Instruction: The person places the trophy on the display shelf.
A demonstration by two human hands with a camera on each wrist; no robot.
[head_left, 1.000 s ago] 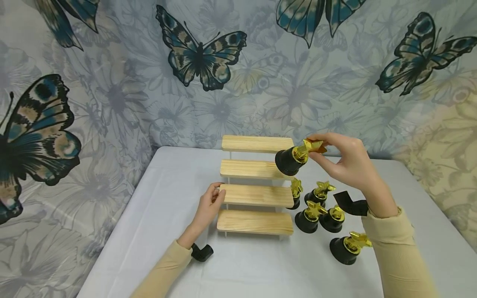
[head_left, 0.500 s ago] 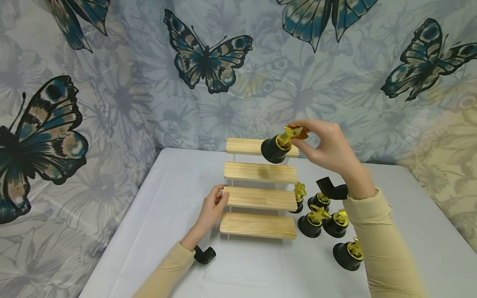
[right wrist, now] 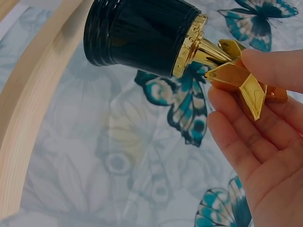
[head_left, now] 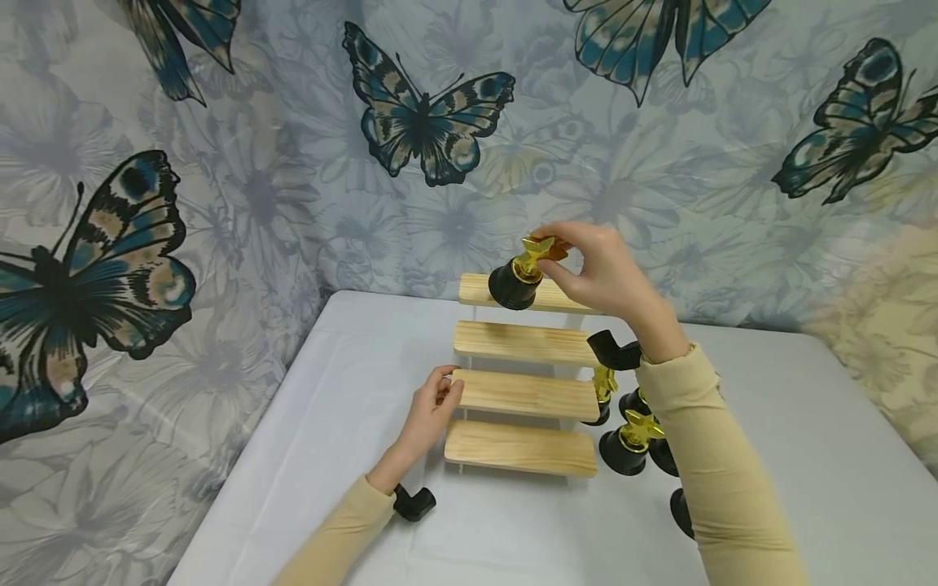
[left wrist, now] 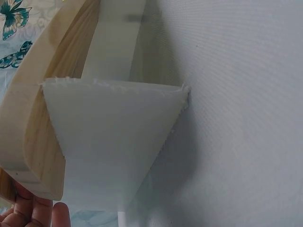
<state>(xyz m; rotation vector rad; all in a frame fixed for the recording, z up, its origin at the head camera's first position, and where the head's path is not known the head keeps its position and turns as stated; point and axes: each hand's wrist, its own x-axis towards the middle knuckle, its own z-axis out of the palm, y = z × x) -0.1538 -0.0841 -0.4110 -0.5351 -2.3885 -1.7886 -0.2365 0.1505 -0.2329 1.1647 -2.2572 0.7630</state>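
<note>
A small trophy with a gold star and a black base [head_left: 510, 286] is pinched by its star between the thumb and fingers of my right hand [head_left: 597, 264]. Its base is over the top board of a wooden tiered display stand [head_left: 523, 394], slightly tilted; whether they touch I cannot tell. In the right wrist view the star [right wrist: 239, 78] lies between thumb and fingers. My left hand [head_left: 431, 411] grips the left end of the stand's second board from the front. Fingertips [left wrist: 42, 213] show under a board's end in the left wrist view.
Several more star trophies [head_left: 623, 450] stand right of the stand, partly hidden by the right sleeve [head_left: 718, 464]. A white cloth [head_left: 352, 366] covers the table. Behind it hangs a butterfly-patterned backdrop [head_left: 432, 130]. A translucent support [left wrist: 113, 137] holds up the board.
My right hand has carried the trophy left and slightly up, from beside the stand to over its top board. The left hand keeps its grip. The head view has shifted a little.
</note>
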